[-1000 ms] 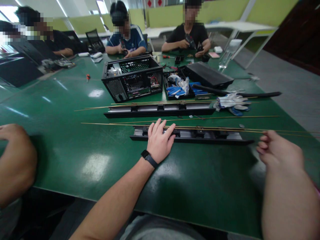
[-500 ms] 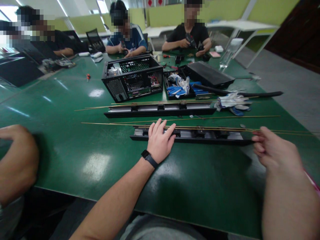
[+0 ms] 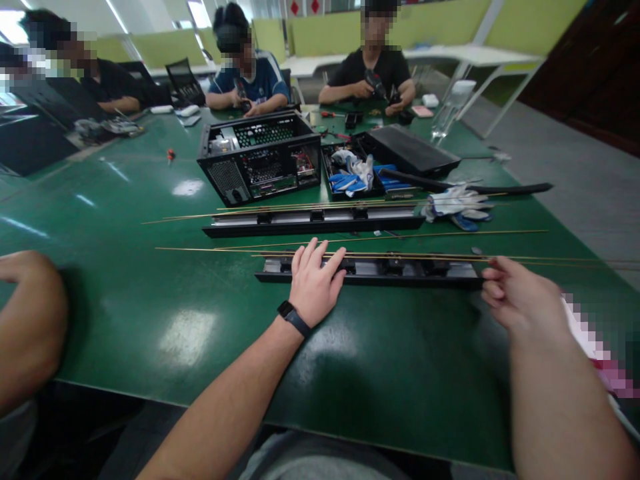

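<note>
A long black channel-shaped bar (image 3: 400, 281) lies on the green table with a pale inner strip and black blocks along it. My left hand (image 3: 315, 285), with a black band at the wrist, lies over its left part, fingers spread on the thin brass-coloured rods that run along the top. At the bar's right end my right hand (image 3: 520, 293) is closed in a pinch on a thin brass rod (image 3: 453, 259). That rod stretches leftward under my left fingers. Behind them lies a second black bar (image 3: 310, 229) with similar thin rods (image 3: 240, 211) along it.
Beyond the bars are an open black computer case (image 3: 263, 163), a tray with blue-and-white gloves (image 3: 353, 175), another glove pair (image 3: 457, 205) and a long black strip (image 3: 500, 188). A clear bottle (image 3: 450, 110) stands farther back. Other people sit around; one's arm (image 3: 33, 320) rests at left.
My right hand has moved left with the rod, whose left end now pokes out past the bar. My left hand stays on the bar. The whole view has shifted slightly.
</note>
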The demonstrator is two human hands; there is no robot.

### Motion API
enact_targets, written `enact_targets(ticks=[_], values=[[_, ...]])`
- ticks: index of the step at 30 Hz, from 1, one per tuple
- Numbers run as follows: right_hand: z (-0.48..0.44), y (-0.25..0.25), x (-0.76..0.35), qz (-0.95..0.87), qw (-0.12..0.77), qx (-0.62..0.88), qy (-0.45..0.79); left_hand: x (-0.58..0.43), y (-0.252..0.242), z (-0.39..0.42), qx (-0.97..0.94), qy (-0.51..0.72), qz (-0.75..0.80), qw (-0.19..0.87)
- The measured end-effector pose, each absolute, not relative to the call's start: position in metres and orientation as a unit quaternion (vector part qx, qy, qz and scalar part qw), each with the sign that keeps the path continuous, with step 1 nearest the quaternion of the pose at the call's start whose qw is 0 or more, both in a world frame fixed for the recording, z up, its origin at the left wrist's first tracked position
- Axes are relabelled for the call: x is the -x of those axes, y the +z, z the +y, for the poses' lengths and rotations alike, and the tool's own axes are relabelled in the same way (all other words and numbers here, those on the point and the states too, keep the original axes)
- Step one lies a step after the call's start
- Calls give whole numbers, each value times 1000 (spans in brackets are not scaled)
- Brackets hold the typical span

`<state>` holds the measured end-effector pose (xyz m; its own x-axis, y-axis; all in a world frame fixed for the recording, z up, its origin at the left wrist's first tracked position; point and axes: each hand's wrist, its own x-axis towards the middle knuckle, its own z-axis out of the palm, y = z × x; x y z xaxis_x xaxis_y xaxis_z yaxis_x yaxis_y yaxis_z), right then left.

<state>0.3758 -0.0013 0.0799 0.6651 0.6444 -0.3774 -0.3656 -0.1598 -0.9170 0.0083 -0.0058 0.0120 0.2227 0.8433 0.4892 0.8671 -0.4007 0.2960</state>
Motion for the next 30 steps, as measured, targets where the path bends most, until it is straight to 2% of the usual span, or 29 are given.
enact_targets(ticks=[3, 8, 14, 19, 24, 30], values=[[-3, 84, -372, -81, 634, 662, 392, -8, 12, -6, 781, -298, -549, 19], [-6, 84, -364, -137, 581, 664, 450, -8, 12, -6, 779, -304, -547, 15], [-2, 70, -377, -111, 619, 659, 412, -8, 12, -6, 780, -305, -546, 18], [-2, 60, -379, -180, 580, 646, 463, -8, 13, -6, 780, -306, -546, 20], [2, 55, -387, -155, 604, 657, 423, -8, 13, -6, 778, -308, -547, 18], [-4, 58, -376, -183, 586, 633, 472, -9, 12, -6, 773, -322, -546, 21]])
